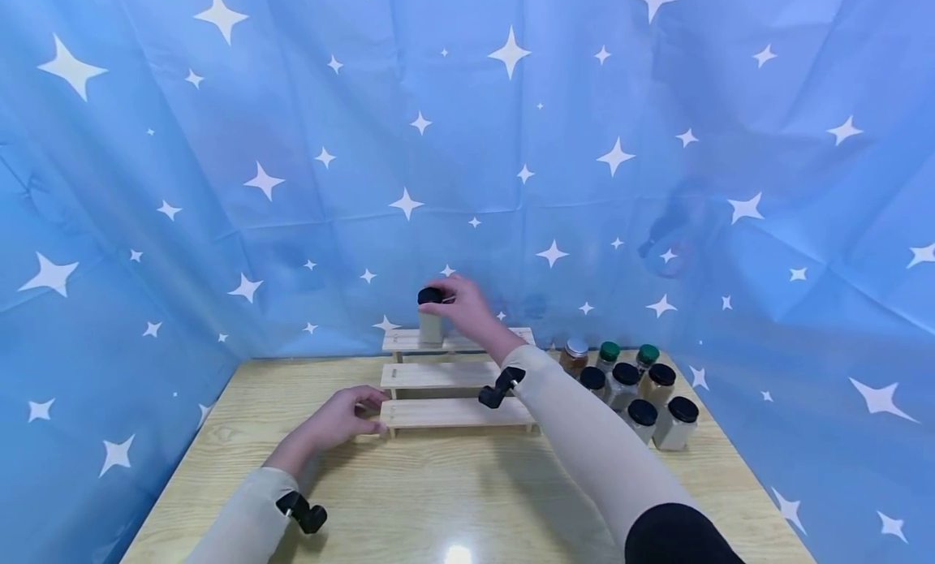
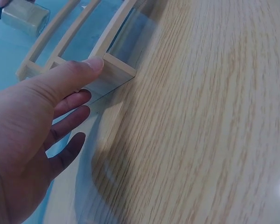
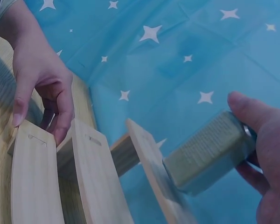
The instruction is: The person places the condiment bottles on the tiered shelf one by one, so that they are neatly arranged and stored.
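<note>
A three-tier wooden rack point(image 1: 460, 413) stands at the back of the table. My right hand point(image 1: 467, 308) pinches a spice jar point(image 1: 431, 329) by its black lid, over the left part of the top tier. The jar has clear sides and pale contents; in the right wrist view the jar point(image 3: 210, 151) has its base close to the top board, and I cannot tell whether it touches. My left hand point(image 1: 339, 422) holds the left end of the lowest tier, thumb at the front corner and fingers behind, as the left hand point(image 3: 44, 88) shows in the right wrist view.
Several spice jars point(image 1: 675, 424) with black, green and silver lids stand grouped at the right of the table point(image 1: 438, 499), beside the right forearm. A blue curtain point(image 1: 467, 142) with white stars hangs behind the rack and along both sides.
</note>
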### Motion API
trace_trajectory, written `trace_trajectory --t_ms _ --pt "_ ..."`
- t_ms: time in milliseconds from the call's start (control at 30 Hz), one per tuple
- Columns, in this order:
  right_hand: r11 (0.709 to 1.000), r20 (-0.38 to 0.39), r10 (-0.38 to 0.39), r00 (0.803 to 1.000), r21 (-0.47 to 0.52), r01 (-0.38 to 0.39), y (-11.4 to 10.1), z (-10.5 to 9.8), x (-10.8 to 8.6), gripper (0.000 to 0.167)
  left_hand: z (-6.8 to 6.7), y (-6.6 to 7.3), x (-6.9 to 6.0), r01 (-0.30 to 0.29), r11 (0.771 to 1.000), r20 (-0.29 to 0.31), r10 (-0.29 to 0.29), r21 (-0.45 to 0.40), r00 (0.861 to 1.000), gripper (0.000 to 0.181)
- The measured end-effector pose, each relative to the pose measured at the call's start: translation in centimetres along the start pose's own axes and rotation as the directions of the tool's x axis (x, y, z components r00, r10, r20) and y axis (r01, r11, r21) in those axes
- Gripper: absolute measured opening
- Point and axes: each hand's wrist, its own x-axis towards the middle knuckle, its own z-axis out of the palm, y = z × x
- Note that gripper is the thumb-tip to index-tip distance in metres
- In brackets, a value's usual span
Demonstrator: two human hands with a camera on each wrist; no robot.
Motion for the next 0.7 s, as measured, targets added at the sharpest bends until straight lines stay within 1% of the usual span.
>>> trace_trajectory --t_ms 167,333,500,700 --pt "1.0 0.013 0.009 1.0 0.014 -0.009 -0.1 0.7 0.3 0.045 -0.1 -0.1 0.0 0.01 1.0 -0.004 -0.01 0.001 1.0 0.053" --pt "0.999 0.023 0.025 0.999 0.031 -0.026 -0.1 1.3 0.5 0.045 -0.1 -0.1 0.0 0.014 1.0 -0.001 -0.014 -0.01 1.0 0.053" --pt "0.999 0.043 0.012 0.999 0.032 -0.013 0.1 1.9 0.7 0.047 -0.1 0.0 0.0 0.02 1.0 -0.002 -0.02 -0.014 1.0 0.053" --pt "0.999 0.045 0.003 0.999 0.034 -0.005 0.0 2.2 0.7 0.047 -0.2 0.0 0.0 0.021 1.0 -0.003 -0.021 0.002 1.0 0.052"
